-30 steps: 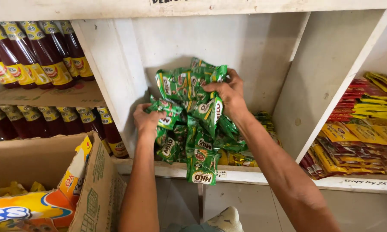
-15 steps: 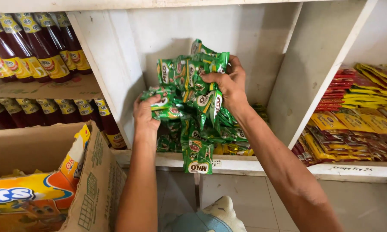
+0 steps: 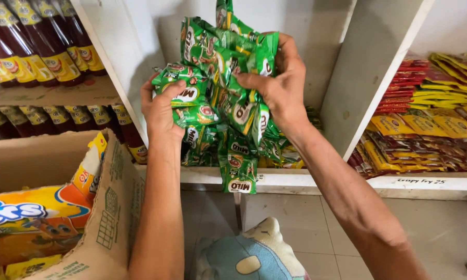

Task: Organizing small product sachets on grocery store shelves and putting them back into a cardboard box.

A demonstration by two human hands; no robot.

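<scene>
Both my hands hold a hanging bunch of small green drink-powder sachets (image 3: 228, 103) in front of a white shelf compartment (image 3: 316, 181). My left hand (image 3: 163, 111) grips the bunch's left side at mid height. On the right, my right hand (image 3: 277, 85) clutches its upper part, fingers pinched around the sachets. The lowest sachets dangle past the shelf's front edge. More sachets (image 3: 285, 153) lie on the shelf behind the bunch, partly hidden.
Dark bottles with yellow labels (image 3: 41, 46) fill two shelves at left. Red and yellow flat packets (image 3: 430, 119) are stacked in the right compartment. An open cardboard box (image 3: 104, 207) holding orange snack bags (image 3: 31, 223) stands at lower left. A pale stuffed toy (image 3: 249, 254) lies below on the tiled floor.
Both hands have lifted the bunch of sachets higher and gathered it tighter; the view has moved closer to the shelf.
</scene>
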